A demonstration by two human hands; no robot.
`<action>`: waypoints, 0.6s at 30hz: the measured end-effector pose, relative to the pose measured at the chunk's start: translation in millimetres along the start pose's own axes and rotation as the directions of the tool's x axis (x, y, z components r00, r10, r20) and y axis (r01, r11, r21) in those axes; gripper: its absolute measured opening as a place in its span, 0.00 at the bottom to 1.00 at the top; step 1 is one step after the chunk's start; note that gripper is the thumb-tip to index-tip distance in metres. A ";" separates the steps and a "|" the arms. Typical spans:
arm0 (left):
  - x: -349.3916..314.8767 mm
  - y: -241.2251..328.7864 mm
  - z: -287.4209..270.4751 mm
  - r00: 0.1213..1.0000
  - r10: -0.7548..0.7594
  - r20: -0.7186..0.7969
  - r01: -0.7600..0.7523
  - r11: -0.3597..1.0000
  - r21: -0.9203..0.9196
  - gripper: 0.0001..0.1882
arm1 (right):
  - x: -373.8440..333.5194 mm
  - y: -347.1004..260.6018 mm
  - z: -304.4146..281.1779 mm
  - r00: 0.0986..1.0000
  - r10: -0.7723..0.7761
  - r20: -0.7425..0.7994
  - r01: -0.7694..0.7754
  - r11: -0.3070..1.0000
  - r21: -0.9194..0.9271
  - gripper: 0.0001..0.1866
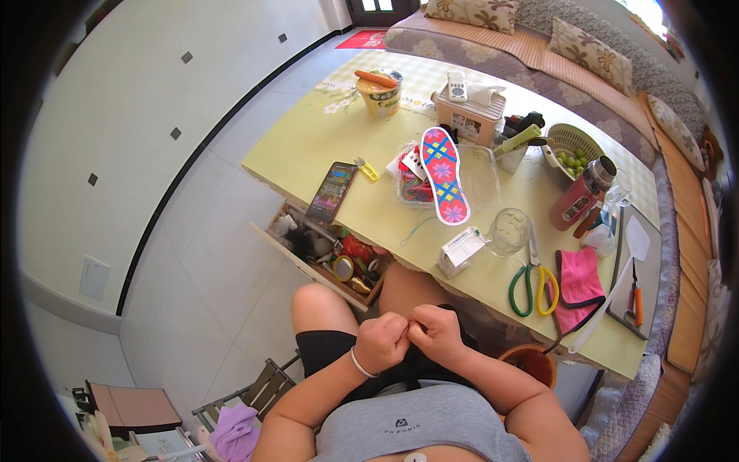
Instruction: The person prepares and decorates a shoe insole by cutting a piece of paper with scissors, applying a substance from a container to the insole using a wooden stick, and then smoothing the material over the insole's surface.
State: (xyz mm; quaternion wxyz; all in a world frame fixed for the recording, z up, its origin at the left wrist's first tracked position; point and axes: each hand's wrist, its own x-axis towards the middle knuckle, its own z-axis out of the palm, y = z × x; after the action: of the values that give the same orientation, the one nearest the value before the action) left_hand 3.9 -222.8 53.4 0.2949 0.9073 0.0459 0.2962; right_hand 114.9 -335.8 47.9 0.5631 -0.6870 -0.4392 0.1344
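Observation:
Above my lap, just off the table's near edge, both my hands are closed and meet at the fingertips. My left hand [381,344], with a white band at its wrist, pinches close against my right hand [437,333]. Whatever lies between the fingers is too small or hidden. On the table ahead, a patterned insole [445,173] in red, blue and pink leans across a clear plastic box [485,173] holding bundles of coloured thread [416,187]. A light blue thread [419,228] trails onto the tabletop. Yellow thread snips [367,169] lie beside a phone [332,192].
Nearer me are a small carton [462,250], a glass jar [509,231], scissors [530,289] and a pink cloth [577,277]. Farther back stand a noodle cup [380,96], tissue box [471,122] and thermos [581,199]. A full drawer [308,266] juts out at left.

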 end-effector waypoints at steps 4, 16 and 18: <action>-6.8 -3.0 7.9 0.997 0.048 -0.066 -0.044 0.997 0.068 0.07 | -4.0 6.4 7.1 0.995 0.103 0.012 -0.103 0.993 0.059 0.06; 11.7 -18.4 -7.8 0.909 -0.408 0.089 0.410 0.831 -0.376 0.06 | 23.3 18.4 -2.4 0.995 -0.082 0.061 0.081 0.996 0.026 0.02; 10.7 -22.7 -8.0 0.885 -0.443 0.143 0.459 0.782 -0.421 0.06 | 25.3 11.8 -2.7 0.988 -0.146 0.055 0.149 0.988 -0.037 0.03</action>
State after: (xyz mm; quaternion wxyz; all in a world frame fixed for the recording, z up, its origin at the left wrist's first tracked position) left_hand 10.2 -197.4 51.4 0.5565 0.7836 0.1875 0.2031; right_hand 136.7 -318.3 46.1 0.5457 -0.6603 -0.5059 0.1010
